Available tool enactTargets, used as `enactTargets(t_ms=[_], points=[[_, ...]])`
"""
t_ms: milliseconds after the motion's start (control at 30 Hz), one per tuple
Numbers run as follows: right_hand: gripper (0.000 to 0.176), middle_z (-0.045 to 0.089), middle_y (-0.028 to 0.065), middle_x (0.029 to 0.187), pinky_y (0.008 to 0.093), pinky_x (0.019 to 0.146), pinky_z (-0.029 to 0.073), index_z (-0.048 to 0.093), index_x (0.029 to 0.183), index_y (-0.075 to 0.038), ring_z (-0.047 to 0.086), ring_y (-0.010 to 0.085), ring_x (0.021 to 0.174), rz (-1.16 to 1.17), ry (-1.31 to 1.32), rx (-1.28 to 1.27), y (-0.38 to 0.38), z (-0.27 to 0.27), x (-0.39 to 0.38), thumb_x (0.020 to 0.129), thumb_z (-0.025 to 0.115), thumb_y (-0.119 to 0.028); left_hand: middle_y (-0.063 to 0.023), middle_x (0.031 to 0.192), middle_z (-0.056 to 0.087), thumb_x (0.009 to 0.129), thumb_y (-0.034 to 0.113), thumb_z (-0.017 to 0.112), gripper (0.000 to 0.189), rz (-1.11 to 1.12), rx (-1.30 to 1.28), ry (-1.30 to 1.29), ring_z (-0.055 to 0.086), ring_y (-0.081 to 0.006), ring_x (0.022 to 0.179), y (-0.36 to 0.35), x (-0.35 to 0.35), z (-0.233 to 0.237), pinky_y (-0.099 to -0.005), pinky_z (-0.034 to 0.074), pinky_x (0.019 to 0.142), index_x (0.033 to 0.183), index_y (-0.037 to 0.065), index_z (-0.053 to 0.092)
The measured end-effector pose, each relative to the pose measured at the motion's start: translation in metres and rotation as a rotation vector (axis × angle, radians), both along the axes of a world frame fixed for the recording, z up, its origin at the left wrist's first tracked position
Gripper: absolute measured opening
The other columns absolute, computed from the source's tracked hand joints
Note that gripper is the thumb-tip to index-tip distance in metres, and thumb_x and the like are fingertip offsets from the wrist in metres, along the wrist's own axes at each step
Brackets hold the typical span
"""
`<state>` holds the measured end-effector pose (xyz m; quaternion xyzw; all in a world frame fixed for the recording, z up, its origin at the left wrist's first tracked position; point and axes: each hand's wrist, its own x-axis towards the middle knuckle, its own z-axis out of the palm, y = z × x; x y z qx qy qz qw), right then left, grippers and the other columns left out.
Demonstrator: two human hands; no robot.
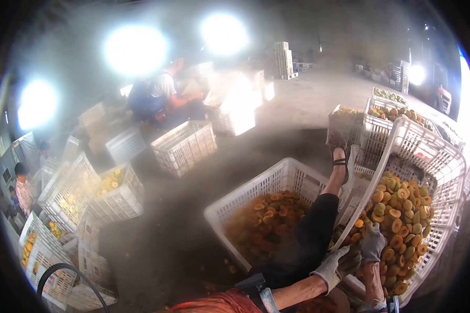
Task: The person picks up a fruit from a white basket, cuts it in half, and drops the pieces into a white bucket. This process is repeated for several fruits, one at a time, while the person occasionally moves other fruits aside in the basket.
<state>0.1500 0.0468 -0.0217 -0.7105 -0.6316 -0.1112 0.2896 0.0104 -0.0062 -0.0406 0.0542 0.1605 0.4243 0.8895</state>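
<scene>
My left hand [331,267], in a pale, soiled work glove, is low in front of me beside the near edge of a tilted white plastic crate [450,169]. Its fingers are curled, and what they hold, if anything, is hidden. Just to its right, my right hand [373,243], also gloved, reaches over the crate's rim among halved orange fruits [397,225] that look like apricots. Its fingers are bent down against the fruit, their tips partly out of sight. One bright orange fruit half [359,223] lies close by those fingertips.
Left of my outstretched leg [318,224] stands a white crate [222,208] holding more fruit halves. My sandalled foot [340,166] is near other filled crates [368,125]. A crouching person [159,94] works farther back. More crates [185,146] stand at left, under bright, hazy lights.
</scene>
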Motion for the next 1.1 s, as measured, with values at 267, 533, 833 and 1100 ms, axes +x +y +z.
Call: enactTargets(t_ms=[267, 533, 833, 1100], points=[[0.021, 0.063, 0.0166, 0.098, 0.0384, 0.070, 0.050, 0.060, 0.102, -0.006, 0.064, 0.0308, 0.086, -0.058, 0.123, -0.011, 0.025, 0.011, 0.016, 0.087, 0.055, -0.019, -0.0099, 0.103, 0.065, 0.092, 0.018, 0.056, 0.027, -0.034, -0.111, 0.016, 0.065, -0.0253, 0.092, 0.002, -0.005, -0.003, -0.0385, 0.055, 0.087, 0.117, 0.006, 0.057], [0.016, 0.062, 0.0180, 0.084, 0.0433, 0.065, 0.048, 0.060, 0.095, -0.006, 0.063, 0.0357, 0.078, -0.093, 0.378, 0.044, 0.024, -0.001, 0.013, 0.081, 0.054, -0.010, -0.0092, 0.103, 0.065, 0.093, 0.020, 0.056, 0.028, -0.041, -0.092, 0.090, 0.065, -0.0241, 0.093, 0.006, -0.006, 0.002, -0.0375, 0.055, 0.086, 0.118, 0.007, 0.057], [0.015, 0.055, 0.0082, 0.075, 0.0338, 0.062, 0.048, 0.059, 0.094, -0.007, 0.060, 0.0237, 0.072, 0.171, 0.323, -0.023, -0.061, 0.054, -0.025, 0.094, 0.047, -0.016, -0.0070, 0.107, 0.062, 0.096, 0.034, 0.048, 0.027, 0.007, 0.126, 0.008, 0.062, -0.0167, 0.093, 0.007, 0.001, 0.012, -0.0312, 0.051, 0.081, 0.114, 0.017, 0.058], [0.039, 0.061, 0.0154, 0.092, 0.0321, 0.069, 0.049, 0.058, 0.107, -0.004, 0.062, 0.0277, 0.078, 0.354, 0.710, 0.055, -0.115, 0.059, -0.040, 0.070, 0.066, 0.002, -0.0098, 0.101, 0.060, 0.099, 0.033, 0.037, 0.033, 0.109, 0.206, 0.008, 0.060, -0.0236, 0.096, 0.008, -0.026, 0.049, -0.0387, 0.049, 0.092, 0.105, 0.005, 0.054]])
